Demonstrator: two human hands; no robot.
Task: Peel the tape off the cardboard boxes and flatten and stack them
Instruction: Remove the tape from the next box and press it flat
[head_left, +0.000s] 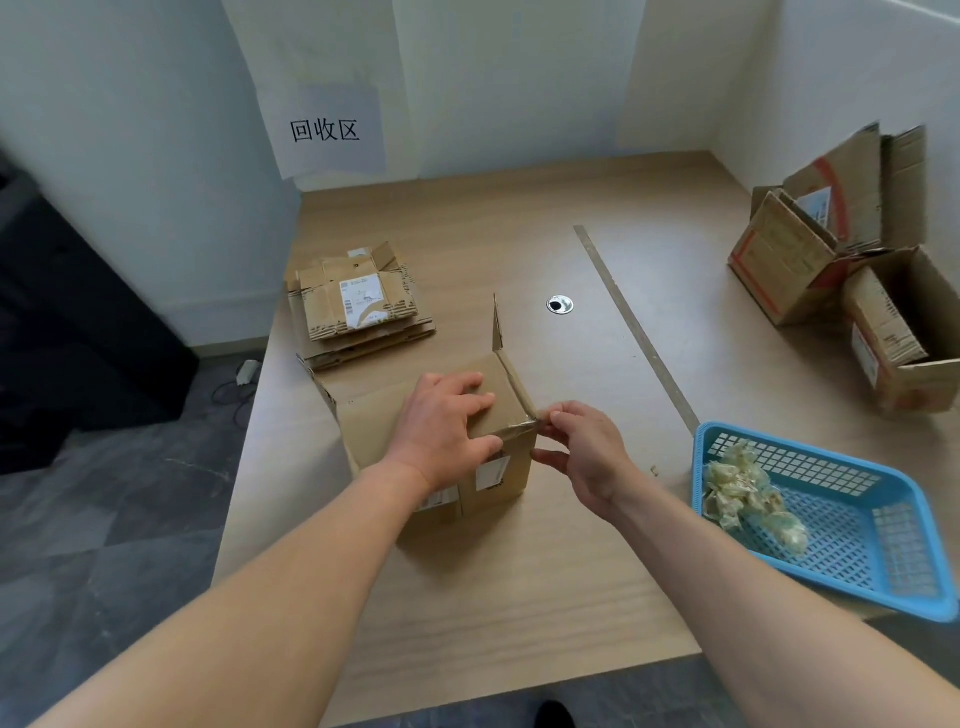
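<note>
1. Head view, centre: peeling, judging by the grip. Holds the cardboard box (374, 421) on the table (519, 597) with the left hand (447, 421), fingers bent over the top and thumb down on the near face, clamped round the near top edge. Pinches a loose end of tape (519, 428) at the box's right top corner with the right hand (582, 457), thumb and forefinger closed on it, the other fingers loosely curled below.

2. Same view, the next move. Calls for a steady pull along the seam, kept low and close to the cardboard, with the left hand bearing down so the box neither slides nor tips. Then calls for dropping the strip into the blue basket (795, 462) just right of the hands, beside the crumpled tape wads (743, 493) lying in it.

3. Same view, progress. Looks partway through: a flattened stack (358, 306) at the far left of the table, well apart from the unflattened boxes (779, 260) at the far right. Leaves this box yet to flatten, with one flap (497, 325) upright at its far side.

4. Same view, what stays hidden. Cannot tell how far the tape runs under the left hand or down the right face, which is turned away. Cannot read the labels (491, 473) on the near face — too small, and partly behind the wrist. Loses the basket's near corner and the rightmost box at the frame edge. Cannot tell whether the boxes on the right carry tape.
</note>
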